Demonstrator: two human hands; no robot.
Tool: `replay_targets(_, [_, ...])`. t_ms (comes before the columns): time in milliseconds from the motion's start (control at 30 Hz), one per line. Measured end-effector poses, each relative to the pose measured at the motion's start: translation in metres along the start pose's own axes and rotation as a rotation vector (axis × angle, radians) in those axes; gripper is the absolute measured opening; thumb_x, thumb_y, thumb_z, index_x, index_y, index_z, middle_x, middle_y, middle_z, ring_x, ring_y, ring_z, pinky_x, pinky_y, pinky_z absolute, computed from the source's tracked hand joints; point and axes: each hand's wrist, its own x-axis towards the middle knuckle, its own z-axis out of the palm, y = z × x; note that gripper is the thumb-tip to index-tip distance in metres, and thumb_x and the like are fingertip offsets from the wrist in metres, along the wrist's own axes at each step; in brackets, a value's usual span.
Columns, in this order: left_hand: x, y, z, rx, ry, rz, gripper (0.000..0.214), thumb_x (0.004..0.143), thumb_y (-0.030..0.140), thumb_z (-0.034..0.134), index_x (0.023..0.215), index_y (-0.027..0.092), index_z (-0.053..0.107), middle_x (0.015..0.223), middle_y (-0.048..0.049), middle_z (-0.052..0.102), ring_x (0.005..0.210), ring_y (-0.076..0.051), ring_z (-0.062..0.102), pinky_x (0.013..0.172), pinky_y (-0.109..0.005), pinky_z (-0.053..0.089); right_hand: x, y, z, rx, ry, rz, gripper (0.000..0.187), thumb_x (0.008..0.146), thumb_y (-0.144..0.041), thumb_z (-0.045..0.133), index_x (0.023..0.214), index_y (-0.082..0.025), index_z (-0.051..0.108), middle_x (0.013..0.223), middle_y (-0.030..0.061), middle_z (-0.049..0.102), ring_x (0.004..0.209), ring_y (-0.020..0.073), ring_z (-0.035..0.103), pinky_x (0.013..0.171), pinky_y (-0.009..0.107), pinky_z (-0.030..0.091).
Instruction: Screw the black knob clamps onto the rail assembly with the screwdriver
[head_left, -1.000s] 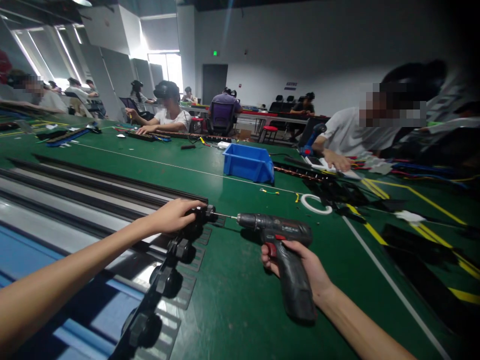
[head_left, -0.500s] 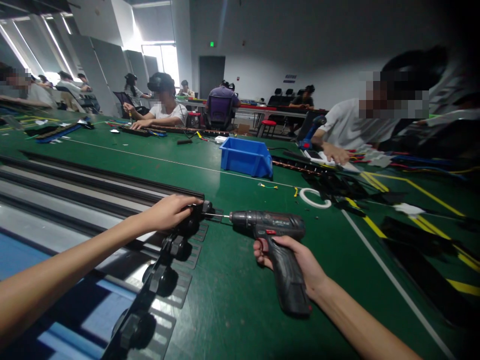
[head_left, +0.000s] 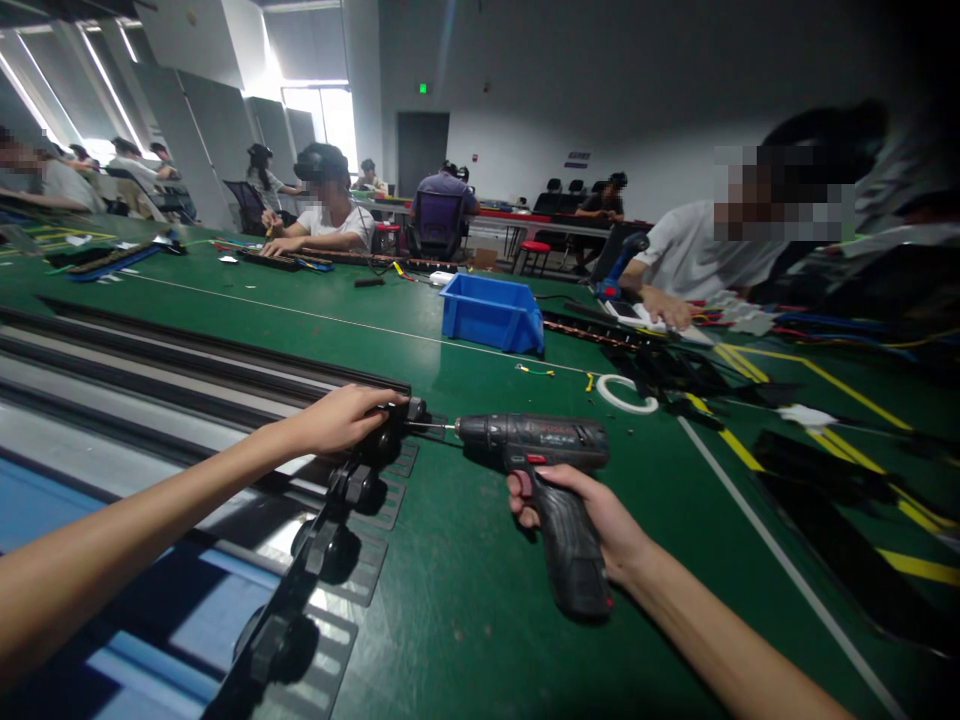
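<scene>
My right hand (head_left: 600,515) grips a black cordless drill (head_left: 559,437) by its handle, a finger at the red trigger. The drill lies level, its long thin bit (head_left: 431,427) pointing left at the far end of a black end strip (head_left: 326,530) with several round black wheel-like parts. My left hand (head_left: 346,418) is closed over that far end, fingers bent over the strip beside the bit's tip. Behind the strip, long black and silver rails (head_left: 187,385) run off to the left. Whether the tip sits in a screw is hidden by the fingers and dark parts.
A blue bin (head_left: 491,315) stands beyond the drill on the green table (head_left: 450,620). A white ring (head_left: 627,394) and a short yellow-green wire (head_left: 535,371) lie behind it. At the right, a co-worker (head_left: 712,240) leans over cables. Flat black parts (head_left: 832,540) lie right.
Both hands and the drill stay almost in place. The drill's handle appears slightly higher and more to the left, with the view shifted a little.
</scene>
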Motion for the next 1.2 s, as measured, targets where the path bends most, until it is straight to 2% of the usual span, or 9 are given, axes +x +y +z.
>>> replay_targets(233, [-0.001, -0.003, 0.002, -0.009, 0.006, -0.003, 0.047, 0.092, 0.024, 0.049, 0.139, 0.025, 0.055, 0.133, -0.0075, 0.064, 0.121, -0.026, 0.06, 0.102, -0.037, 0.045, -0.001, -0.006, 0.0, -0.132, 0.021, 0.014, 0.027, 0.085, -0.037, 0.068, 0.081, -0.01, 0.07, 0.072, 0.0059, 0.065, 0.063, 0.014, 0.061, 0.062, 0.025, 0.05])
replay_targets(533, [0.0, -0.002, 0.002, -0.033, 0.008, 0.0, 0.046, 0.092, 0.024, 0.048, 0.137, 0.024, 0.056, 0.134, -0.008, 0.064, 0.122, -0.026, 0.06, 0.102, -0.038, 0.045, -0.001, -0.008, 0.004, -0.199, 0.025, -0.005, 0.029, 0.085, -0.037, 0.069, 0.088, -0.008, 0.072, 0.08, 0.0099, 0.069, 0.066, 0.0153, 0.064, 0.064, 0.026, 0.052])
replay_targets(733, [0.0, -0.003, 0.004, -0.052, 0.031, -0.02, 0.045, 0.092, 0.026, 0.05, 0.137, 0.025, 0.057, 0.134, -0.0075, 0.064, 0.123, -0.025, 0.059, 0.104, -0.038, 0.044, 0.004, 0.0, 0.004, -0.081, 0.019, -0.02, 0.023, 0.082, -0.033, 0.072, 0.08, -0.011, 0.069, 0.074, 0.0052, 0.065, 0.061, 0.0131, 0.059, 0.059, 0.025, 0.05])
replay_targets(1033, [0.0, -0.002, 0.004, -0.042, 0.02, -0.027, 0.046, 0.093, 0.027, 0.048, 0.139, 0.024, 0.055, 0.136, -0.008, 0.062, 0.126, -0.026, 0.057, 0.104, -0.038, 0.044, 0.009, 0.003, -0.003, 0.049, -0.003, 0.055, 0.021, 0.088, -0.029, 0.063, 0.088, -0.009, 0.071, 0.09, 0.0113, 0.07, 0.078, 0.0158, 0.067, 0.07, 0.023, 0.056])
replay_targets(1200, [-0.001, 0.002, 0.001, -0.027, 0.017, -0.037, 0.046, 0.093, 0.027, 0.048, 0.139, 0.024, 0.055, 0.136, -0.0074, 0.062, 0.125, -0.025, 0.057, 0.103, -0.037, 0.043, 0.009, 0.005, -0.007, 0.077, -0.003, 0.077, 0.023, 0.087, -0.028, 0.061, 0.09, -0.008, 0.071, 0.089, 0.012, 0.07, 0.078, 0.0169, 0.068, 0.071, 0.024, 0.057])
